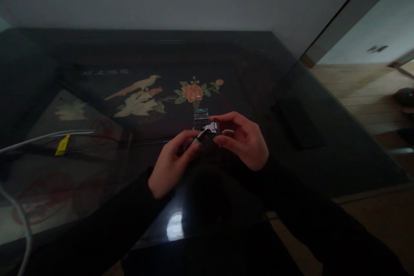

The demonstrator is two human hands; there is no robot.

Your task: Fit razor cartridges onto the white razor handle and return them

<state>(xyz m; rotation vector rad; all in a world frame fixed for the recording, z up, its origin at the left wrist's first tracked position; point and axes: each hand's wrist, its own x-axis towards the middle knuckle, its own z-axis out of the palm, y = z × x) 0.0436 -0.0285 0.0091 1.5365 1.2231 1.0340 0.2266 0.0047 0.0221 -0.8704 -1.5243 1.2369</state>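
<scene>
Both hands meet over the middle of the dark glossy tabletop [97, 189]: the left hand [171, 164] pinches the handle of a silver razor [207, 128] while the right hand [244, 138] closes around its neck, the blade cartridge [201, 116] pointing to 12 o'clock. Just beyond at 12 o'clock lies the inlaid orange flower [192, 92], the pale bird inlay [139, 95] at 10. White cables [48, 136] with a yellow tag [62, 145] cross at 9 o'clock; a flat dark rectangular object [299, 123] rests at 2 o'clock.

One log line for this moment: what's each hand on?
left hand: grips razor handle | right hand: holds razor head | blade cartridge: on glossy table
</scene>
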